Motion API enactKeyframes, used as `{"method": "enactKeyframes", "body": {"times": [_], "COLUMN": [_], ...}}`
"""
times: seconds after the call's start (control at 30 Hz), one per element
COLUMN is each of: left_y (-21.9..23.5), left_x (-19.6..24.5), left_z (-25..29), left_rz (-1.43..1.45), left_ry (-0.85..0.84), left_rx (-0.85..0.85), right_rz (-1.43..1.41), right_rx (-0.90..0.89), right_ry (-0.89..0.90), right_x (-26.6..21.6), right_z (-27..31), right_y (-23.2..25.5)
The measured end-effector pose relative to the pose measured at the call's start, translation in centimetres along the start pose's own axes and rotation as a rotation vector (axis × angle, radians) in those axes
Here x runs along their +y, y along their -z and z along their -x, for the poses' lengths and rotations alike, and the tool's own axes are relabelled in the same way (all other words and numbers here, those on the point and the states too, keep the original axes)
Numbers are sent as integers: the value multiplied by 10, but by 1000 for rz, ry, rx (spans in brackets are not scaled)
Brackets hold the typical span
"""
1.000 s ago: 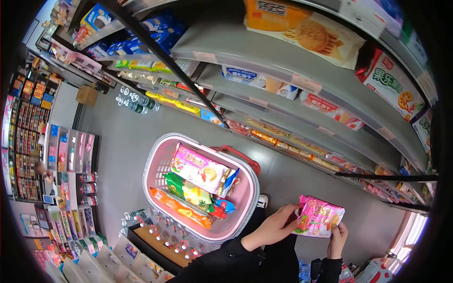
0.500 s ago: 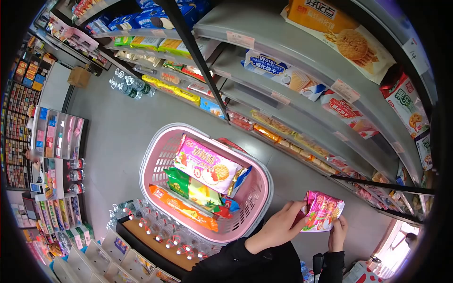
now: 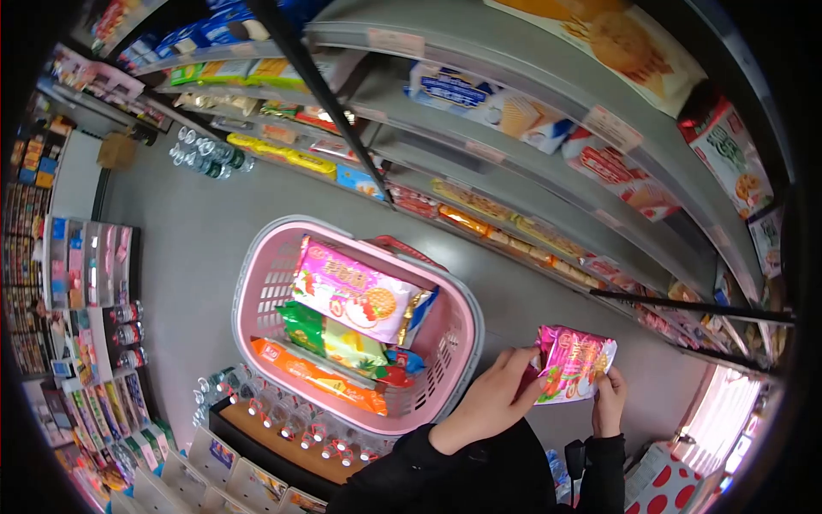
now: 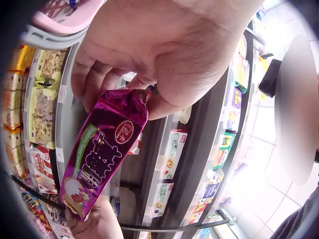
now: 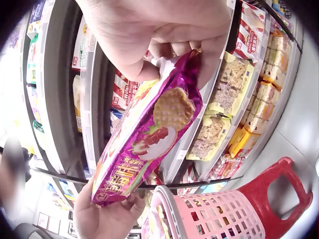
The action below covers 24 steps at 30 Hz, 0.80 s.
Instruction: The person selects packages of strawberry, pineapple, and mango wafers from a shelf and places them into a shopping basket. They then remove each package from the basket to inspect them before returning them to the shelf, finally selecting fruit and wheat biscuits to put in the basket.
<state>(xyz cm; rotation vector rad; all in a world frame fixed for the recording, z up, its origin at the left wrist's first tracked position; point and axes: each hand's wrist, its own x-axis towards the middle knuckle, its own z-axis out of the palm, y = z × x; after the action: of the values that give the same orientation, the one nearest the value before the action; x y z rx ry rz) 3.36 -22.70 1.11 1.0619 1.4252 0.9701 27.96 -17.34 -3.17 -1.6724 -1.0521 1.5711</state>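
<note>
Both hands hold a shiny pink-and-purple biscuit packet [image 3: 575, 367] in front of the body, printed with strawberries and a biscuit. My left hand [image 3: 495, 396] grips its left end, and my right hand [image 3: 610, 401] pinches the right end between thumb and fingers. In the left wrist view the purple side of the packet [image 4: 102, 149] faces the camera, its end under the left hand [image 4: 159, 55]. From the right wrist view, the packet [image 5: 149, 132] slants between the right hand [image 5: 164, 35] above and the left hand [image 5: 107, 214] below.
A pink shopping basket [image 3: 469, 343] holding several snack packets stands to the left, its red handle [image 3: 402, 248] folded at the rim. Grey shelves [image 3: 342, 34] of biscuits run along the far side. Bottled drinks [image 3: 291, 420] line up beside the basket.
The head view has shifted, so basket, shelves and hands sit differently in frame. Both hands keep hold of the biscuit packet, which stays at much the same place before the body.
</note>
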Motion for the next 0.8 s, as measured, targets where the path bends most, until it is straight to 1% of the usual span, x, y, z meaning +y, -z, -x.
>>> {"method": "enactKeyframes", "body": {"times": [0.03,0.1,0.2,0.3,0.33,0.37,0.4,0.47,0.53,0.6,0.63,0.67,0.7,0.73,0.77,0.8], "left_y": [-5,-16,-35,-59,-68,-78,-89,-110,-131,-147,-160,-167,-172,-177,-183,-190], "left_x": [-1,-4,-4,-5,-9,-14,-24,-35,-38,-34,-40,-44,-45,-47,-52,-48], "left_z": [-1,-3,-6,-10,-12,-14,-16,-22,-29,-33,-32,-32,-31,-28,-28,-27], "left_rz": [1,-22,-29,-10,14,19,92,92,227,272,401,450,422,394,399,369], "left_ry": [-1,-35,-37,-4,19,18,28,46,51,62,27,30,86,148,156,154], "left_rx": [-21,11,-19,-29,-37,-46,-61,-85,-135,-177,-131,-134,-134,-130,-126,-130], "right_rz": [3,8,34,59,52,78,104,118,119,141,158,174,229,220,234,250], "right_rx": [5,13,36,86,116,106,94,115,137,162,183,204,204,225,215,201], "right_ry": [13,35,18,23,19,54,87,71,125,139,166,197,244,242,298,351], "right_x": [3,7,17,19,19,19,20,25,23,31,32,32,32,33,35,38], "right_z": [0,0,-1,1,1,1,1,2,5,12,16,18,21,24,26,28], "right_y": [3,10,35,54,60,67,77,100,117,140,147,154,161,167,173,179]}}
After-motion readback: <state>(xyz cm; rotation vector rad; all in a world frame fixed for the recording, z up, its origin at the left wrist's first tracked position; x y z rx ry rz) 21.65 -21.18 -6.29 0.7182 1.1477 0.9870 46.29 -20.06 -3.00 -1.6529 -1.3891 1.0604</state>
